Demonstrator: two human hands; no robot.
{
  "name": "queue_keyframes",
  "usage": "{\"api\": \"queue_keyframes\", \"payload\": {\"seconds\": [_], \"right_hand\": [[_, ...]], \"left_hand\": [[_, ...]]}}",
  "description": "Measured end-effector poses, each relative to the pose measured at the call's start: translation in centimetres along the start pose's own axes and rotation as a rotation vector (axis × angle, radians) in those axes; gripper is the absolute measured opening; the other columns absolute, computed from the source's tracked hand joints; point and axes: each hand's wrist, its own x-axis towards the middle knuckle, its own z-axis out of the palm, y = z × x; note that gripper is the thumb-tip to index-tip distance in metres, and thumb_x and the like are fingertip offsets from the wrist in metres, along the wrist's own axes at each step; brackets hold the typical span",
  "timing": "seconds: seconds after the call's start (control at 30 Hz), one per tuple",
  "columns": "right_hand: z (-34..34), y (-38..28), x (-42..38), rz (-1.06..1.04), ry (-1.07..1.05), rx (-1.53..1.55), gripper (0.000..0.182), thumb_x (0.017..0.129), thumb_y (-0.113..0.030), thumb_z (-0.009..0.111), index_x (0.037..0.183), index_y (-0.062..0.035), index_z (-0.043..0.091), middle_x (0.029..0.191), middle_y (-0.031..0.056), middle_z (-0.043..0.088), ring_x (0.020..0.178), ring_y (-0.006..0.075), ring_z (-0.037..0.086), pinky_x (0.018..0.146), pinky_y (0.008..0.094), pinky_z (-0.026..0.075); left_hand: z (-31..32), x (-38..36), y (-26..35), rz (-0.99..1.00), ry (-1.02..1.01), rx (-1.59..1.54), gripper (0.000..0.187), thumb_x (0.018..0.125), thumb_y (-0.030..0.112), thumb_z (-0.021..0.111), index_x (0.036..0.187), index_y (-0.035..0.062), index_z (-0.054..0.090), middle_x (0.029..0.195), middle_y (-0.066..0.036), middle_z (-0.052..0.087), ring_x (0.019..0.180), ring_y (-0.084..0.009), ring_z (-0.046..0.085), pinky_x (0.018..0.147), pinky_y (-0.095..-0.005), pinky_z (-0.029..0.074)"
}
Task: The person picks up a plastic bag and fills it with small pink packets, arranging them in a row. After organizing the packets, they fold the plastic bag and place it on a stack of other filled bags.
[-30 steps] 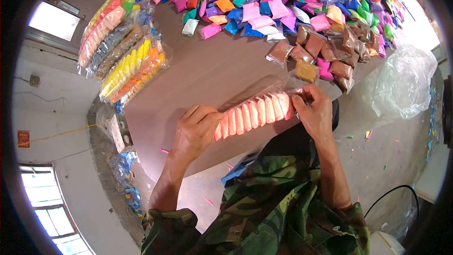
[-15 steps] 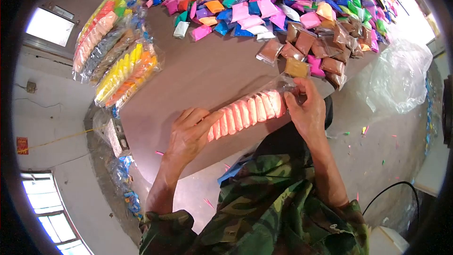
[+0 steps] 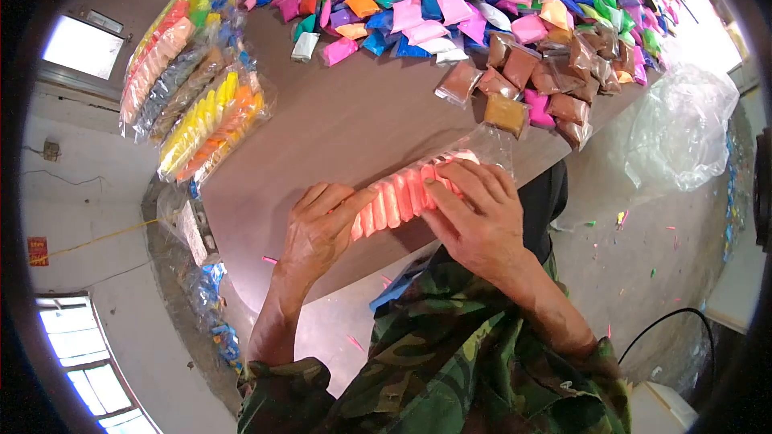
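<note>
A clear plastic bag holding a row of salmon-pink packets (image 3: pixel 392 203) lies slantwise between my hands at the table's near edge. My left hand (image 3: pixel 320 221) grips its left end, thumb along the front packets. Over the right part of the row, my right hand (image 3: pixel 481 213) is wrapped around the packets, its fingers on top and hiding several of them. Beyond that hand the loose, see-through end of the bag (image 3: pixel 494 145) sticks out. Just above it lies a mustard-brown packet (image 3: pixel 506 115).
A large heap of small colourful packets (image 3: pixel 450 8) covers the table's far side, with brown packets (image 3: pixel 521 67) at its near right. Filled bags of packets (image 3: pixel 205 133) are stacked at the left edge. A crumpled clear plastic bag (image 3: pixel 679 128) hangs at the right.
My right hand has moved left from the bag's open end onto the packets and now closes over them. My left hand has stayed nearly in place.
</note>
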Motion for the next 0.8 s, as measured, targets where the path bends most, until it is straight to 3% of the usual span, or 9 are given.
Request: {"api": "queue_keyframes", "payload": {"seconds": [0.13, 0.3, 0.5, 0.8], "right_hand": [[0.9, 0.0, -0.1, -0.001, -0.097, -0.026, 0.052, 0.079, -0.032, 0.087, 0.124, -0.0135, 0.07, 0.129, 0.0077, 0.064, 0.125, 0.0295, 0.061, 0.107, 0.0484, 0.045], [1.0, -0.4, 0.2, 0.043, -0.184, -0.04, 0.061, 0.079, -0.043, 0.086, 0.129, -0.0141, 0.067, 0.137, 0.0074, 0.061, 0.129, 0.0286, 0.058, 0.11, 0.0502, 0.042], [1.4, -0.3, 0.4, 0.008, -0.202, -0.082, 0.065, 0.077, -0.042, 0.084, 0.129, -0.0095, 0.063, 0.133, 0.0101, 0.062, 0.128, 0.0297, 0.057, 0.107, 0.0508, 0.043], [1.2, 0.6, 0.3, 0.048, -0.164, 0.044, 0.077, 0.079, -0.04, 0.085, 0.143, -0.0092, 0.057, 0.129, 0.0098, 0.068, 0.126, 0.0293, 0.062, 0.107, 0.0488, 0.044]], "left_hand": [[-0.1, -0.2, -0.3, 0.025, -0.022, 0.012, 0.042, 0.077, 0.0, 0.071, 0.118, 0.0084, 0.074, 0.094, -0.005, 0.066, 0.086, -0.0264, 0.064, 0.079, -0.0382, 0.054], [0.2, -0.9, -0.5, 0.043, -0.004, 0.072, 0.041, 0.075, 0.002, 0.072, 0.115, 0.0076, 0.075, 0.097, -0.004, 0.068, 0.089, -0.0245, 0.066, 0.08, -0.0379, 0.055], [0.5, -1.5, -0.5, 0.095, 0.036, 0.154, 0.037, 0.073, 0.003, 0.073, 0.109, 0.0078, 0.073, 0.103, -0.003, 0.071, 0.094, -0.022, 0.068, 0.083, -0.0378, 0.055], [0.6, -1.2, 0.1, 0.098, 0.042, 0.169, 0.032, 0.072, -0.002, 0.072, 0.102, 0.0068, 0.072, 0.1, -0.006, 0.073, 0.092, -0.0256, 0.07, 0.081, -0.0404, 0.056]]}}
